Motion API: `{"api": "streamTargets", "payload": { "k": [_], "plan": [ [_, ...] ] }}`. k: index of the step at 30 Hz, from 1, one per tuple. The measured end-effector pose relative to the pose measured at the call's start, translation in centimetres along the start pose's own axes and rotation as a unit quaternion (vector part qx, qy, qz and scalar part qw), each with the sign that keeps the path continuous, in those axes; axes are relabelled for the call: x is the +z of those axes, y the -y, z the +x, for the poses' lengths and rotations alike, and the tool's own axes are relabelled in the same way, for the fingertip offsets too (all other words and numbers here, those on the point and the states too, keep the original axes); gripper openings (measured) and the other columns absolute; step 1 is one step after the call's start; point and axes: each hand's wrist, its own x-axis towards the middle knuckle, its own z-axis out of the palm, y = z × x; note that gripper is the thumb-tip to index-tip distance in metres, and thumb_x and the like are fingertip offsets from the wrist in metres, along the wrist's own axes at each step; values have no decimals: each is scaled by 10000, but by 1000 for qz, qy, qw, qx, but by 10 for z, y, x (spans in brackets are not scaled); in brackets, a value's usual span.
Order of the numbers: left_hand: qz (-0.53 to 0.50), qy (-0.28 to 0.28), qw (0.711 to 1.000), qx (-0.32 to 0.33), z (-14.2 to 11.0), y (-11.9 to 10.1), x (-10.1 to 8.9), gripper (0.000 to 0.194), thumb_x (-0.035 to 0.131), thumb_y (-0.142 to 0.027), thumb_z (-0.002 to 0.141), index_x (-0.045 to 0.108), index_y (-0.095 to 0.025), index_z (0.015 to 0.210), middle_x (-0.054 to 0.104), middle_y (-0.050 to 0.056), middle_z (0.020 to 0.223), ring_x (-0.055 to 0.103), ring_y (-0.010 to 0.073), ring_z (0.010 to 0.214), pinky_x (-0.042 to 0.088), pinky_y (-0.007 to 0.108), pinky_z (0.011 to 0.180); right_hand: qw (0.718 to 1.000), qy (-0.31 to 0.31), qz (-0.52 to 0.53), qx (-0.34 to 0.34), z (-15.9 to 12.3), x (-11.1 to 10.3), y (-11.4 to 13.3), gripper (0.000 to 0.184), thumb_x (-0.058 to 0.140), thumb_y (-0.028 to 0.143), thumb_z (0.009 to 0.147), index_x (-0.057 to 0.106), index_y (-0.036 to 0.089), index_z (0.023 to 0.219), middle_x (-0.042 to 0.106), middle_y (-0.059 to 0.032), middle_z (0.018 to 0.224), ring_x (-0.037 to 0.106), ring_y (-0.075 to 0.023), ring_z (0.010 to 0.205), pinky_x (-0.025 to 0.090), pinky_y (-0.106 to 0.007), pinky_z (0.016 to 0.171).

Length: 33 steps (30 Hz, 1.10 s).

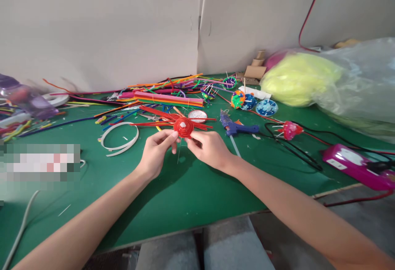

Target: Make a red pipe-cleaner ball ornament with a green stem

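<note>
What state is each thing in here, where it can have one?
Left hand: closed on the red coiled disc.
Right hand: pinching the disc's right side.
Red coiled disc: held above the table.
Glue gun: lying down, pale stick protruding.
Power strip: black plug inserted; on or off, cannot tell.
White strip: loosely coiled.
Plastic bag: bulging, yellow contents visible.

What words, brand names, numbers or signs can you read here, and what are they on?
None can be read.
Pixelated patch at left: whatever it covers is hidden.
Magenta power strip: no readable lettering.
Blue glue gun: no readable lettering.
Red coiled piece in the left hand and right hand: no lettering shows.
</note>
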Motion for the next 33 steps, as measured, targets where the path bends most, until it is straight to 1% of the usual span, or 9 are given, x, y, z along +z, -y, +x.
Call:
{"api": "streamTargets", "payload": {
  "k": [4,10,15,20,33],
  "plan": [
    [-7,-1,1000,1,0,0,0,202,727,-345,743,690,-150,702,608,-5,677,472,69,505,386,241,553,1000,12,3,5,0,-2,2,202,488,289,868,589,166,743,551,6,585,423,-96,514,268,-231,533],
    [3,-3,1000,6,0,2,-1,200,718,-337,753,686,-149,695,603,-4,670,471,73,508,391,243,557,1000,9,3,2,-1,-1,0,244,447,262,880,555,167,683,507,12,558,354,-86,492,247,-237,525],
    [1,3,1000,8,0,1,0,193,726,-337,749,691,-153,702,610,-4,681,477,70,508,391,243,554,1000,-1,7,5,0,0,0,234,456,253,867,539,169,665,486,19,540,351,-83,484,243,-235,521],
    [1,3,1000,7,0,1,0,190,730,-337,745,695,-155,703,614,-7,677,481,71,508,390,244,553,1000,-2,12,7,0,0,-1,220,453,248,871,563,169,698,493,20,544,370,-85,484,253,-233,525],
    [4,4,1000,8,-1,0,0,192,728,-342,748,693,-159,702,605,-9,676,479,74,509,387,245,549,1000,-7,12,6,0,0,-2,229,448,247,883,564,170,701,472,27,527,351,-82,467,240,-233,513]
  ]
}}
